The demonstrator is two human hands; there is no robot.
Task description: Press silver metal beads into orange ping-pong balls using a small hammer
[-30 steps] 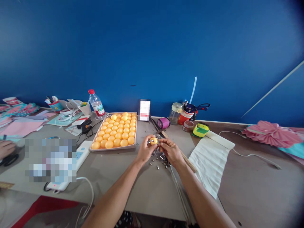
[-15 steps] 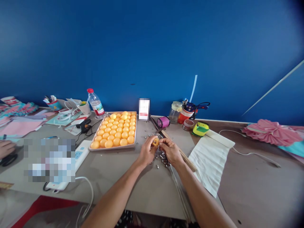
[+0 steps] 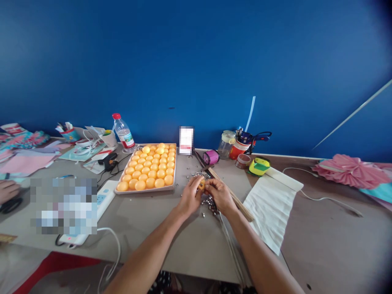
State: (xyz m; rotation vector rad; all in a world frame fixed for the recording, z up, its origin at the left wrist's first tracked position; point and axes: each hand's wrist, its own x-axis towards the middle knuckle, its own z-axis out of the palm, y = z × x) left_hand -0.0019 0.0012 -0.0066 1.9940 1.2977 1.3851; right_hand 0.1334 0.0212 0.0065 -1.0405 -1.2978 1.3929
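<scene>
My left hand (image 3: 190,194) is wrapped round an orange ball (image 3: 201,185), mostly covered by the fingers. Small dark or shiny spots show on the ball's surface. At the ball's right side, the thumb and fingertips of my right hand (image 3: 221,196) are pinched together; whatever lies between them is too small to tell. Below and behind both hands, small silver bells or beads (image 3: 210,203) lie scattered on the table. To the left stands a shallow tray (image 3: 145,191) filled with rows of orange balls (image 3: 152,163), a few resting on top.
Thin wooden sticks (image 3: 241,208) and a white cloth (image 3: 271,212) lie right of my hands. Behind are a purple spool (image 3: 211,157), a glass jar (image 3: 226,145) and a red cup (image 3: 239,150) of tools. A power strip (image 3: 105,196) and another person's hand (image 3: 8,192) are at left.
The ball has turned and shifted slightly right within my left hand, whose fingers now cover more of it. My right fingertips stay pinched beside it.
</scene>
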